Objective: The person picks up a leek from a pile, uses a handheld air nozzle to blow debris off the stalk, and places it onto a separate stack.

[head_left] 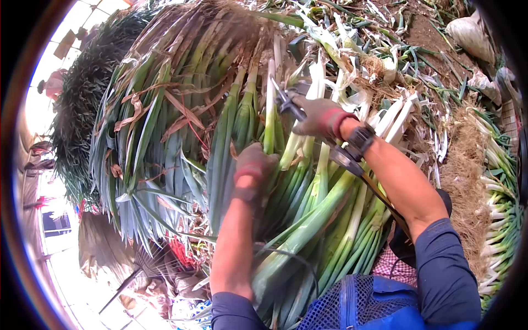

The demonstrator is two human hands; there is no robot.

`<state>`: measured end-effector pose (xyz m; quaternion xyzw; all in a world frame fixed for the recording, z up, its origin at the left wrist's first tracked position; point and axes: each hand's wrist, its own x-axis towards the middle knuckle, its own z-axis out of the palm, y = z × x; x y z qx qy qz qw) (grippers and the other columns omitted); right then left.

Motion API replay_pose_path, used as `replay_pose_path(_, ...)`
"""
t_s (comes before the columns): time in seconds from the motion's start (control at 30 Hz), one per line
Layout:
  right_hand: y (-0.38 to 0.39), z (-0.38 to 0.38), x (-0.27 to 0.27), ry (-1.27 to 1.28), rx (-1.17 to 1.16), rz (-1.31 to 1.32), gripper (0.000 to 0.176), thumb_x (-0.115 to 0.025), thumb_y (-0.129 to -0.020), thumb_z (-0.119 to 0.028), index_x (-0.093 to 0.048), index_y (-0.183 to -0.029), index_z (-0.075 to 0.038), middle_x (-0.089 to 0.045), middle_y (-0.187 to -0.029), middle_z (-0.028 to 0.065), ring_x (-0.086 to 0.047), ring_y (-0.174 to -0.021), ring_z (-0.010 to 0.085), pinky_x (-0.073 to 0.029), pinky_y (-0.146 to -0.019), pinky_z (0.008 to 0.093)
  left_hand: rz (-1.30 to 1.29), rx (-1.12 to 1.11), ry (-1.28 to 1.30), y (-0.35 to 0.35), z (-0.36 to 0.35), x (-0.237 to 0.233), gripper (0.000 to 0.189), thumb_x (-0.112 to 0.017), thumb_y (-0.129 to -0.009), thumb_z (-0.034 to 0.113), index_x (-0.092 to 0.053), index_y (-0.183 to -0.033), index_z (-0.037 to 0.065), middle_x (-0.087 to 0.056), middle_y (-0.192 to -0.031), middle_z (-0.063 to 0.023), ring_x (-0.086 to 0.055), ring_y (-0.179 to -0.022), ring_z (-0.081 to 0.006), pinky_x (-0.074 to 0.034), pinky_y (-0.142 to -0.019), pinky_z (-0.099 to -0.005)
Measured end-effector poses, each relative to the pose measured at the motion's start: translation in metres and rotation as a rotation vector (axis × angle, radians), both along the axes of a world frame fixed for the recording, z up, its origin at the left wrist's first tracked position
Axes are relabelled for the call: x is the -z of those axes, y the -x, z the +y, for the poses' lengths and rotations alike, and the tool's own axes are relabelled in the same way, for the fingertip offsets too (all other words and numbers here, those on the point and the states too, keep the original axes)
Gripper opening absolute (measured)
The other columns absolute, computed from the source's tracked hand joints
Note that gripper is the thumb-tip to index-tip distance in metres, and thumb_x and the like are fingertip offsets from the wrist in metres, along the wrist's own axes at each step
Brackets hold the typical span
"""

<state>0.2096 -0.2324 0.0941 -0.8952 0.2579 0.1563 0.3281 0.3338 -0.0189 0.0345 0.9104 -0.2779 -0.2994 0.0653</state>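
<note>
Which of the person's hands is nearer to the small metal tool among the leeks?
Right. The right hand holds the metal tool by its end. The left hand is lower, closed on a leek stalk, apart from the tool.

Leek bundle [308, 220] left of trimmings [467, 165]

One head-worn fisheye camera looks steeply down and forward, close over both arms and a leek bundle [297, 220]
</note>
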Motion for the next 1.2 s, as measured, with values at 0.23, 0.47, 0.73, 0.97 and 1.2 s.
replay_pose_path(0.23, 0.112, 0.036, -0.06, -0.178, -0.264, 0.022, 0.1, -0.078, -0.091, -0.041, -0.028, -0.175, -0.02, -0.073, -0.098, 0.0188, -0.075, -0.085, 0.0383, -0.059, -0.09, 0.0462, 0.023, -0.064, 0.346, -0.012, -0.002, -0.055, 0.037, -0.089, -0.087, 0.03, -0.08, -0.11, 0.002, -0.079, -0.085, -0.0138, -0.074, -0.071, -0.0206, -0.057, -0.071, -0.037)
replay_pose_path(0.47, 0.185, 0.019, -0.09, -0.021, -0.139, -0.337, 0.107, -0.083, -0.086, -0.04, -0.028, -0.175, -0.016, -0.074, -0.111, 0.0283, -0.076, -0.101, 0.0438, -0.057, -0.094, 0.0476, -0.149, 0.136, 0.241, 0.024, -0.044, -0.047, 0.037, -0.084, -0.092, 0.032, -0.076, -0.118, 0.006, -0.08, -0.099, -0.0178, -0.078, -0.088, -0.0341, -0.06, -0.078, -0.0445)
replay_pose_path(0.73, 0.112, 0.021, -0.071, -0.026, -0.154, 0.049, 0.11, -0.081, -0.085, -0.05, -0.028, -0.175, -0.019, -0.074, -0.119, 0.0292, -0.074, -0.106, 0.0457, -0.057, -0.097, 0.049, 0.029, 0.46, 0.111, 0.114, -0.052, -0.029, 0.042, -0.077, -0.092, 0.046, -0.075, -0.117, 0.012, -0.079, -0.099, -0.0217, -0.077, -0.094, -0.0415, -0.06, -0.083, -0.0503)
replay_pose_path(0.97, 0.059, 0.007, -0.039, -0.134, -0.149, 0.095, 0.1, -0.081, -0.082, -0.05, -0.043, -0.166, -0.011, -0.078, -0.111, 0.0225, -0.077, -0.104, 0.0387, -0.059, -0.094, 0.0463, 0.84, -0.259, 0.517, 0.046, -0.02, -0.005, 0.025, -0.073, -0.099, 0.013, -0.078, -0.117, -0.002, -0.077, -0.089, -0.007, -0.073, -0.07, -0.0164, -0.059, -0.062, -0.0316)
replay_pose_path(1.2, 0.038, 0.011, -0.032, -0.151, -0.186, 0.159, 0.097, -0.079, -0.087, -0.049, -0.04, -0.168, -0.013, -0.078, -0.112, 0.0207, -0.077, -0.102, 0.036, -0.06, -0.093, 0.0456, 0.381, -0.288, 0.627, -0.015, -0.027, 0.027, 0.027, -0.075, -0.096, 0.014, -0.079, -0.118, 0.001, -0.079, -0.092, -0.0044, -0.073, -0.078, -0.0163, -0.059, -0.072, -0.0309)
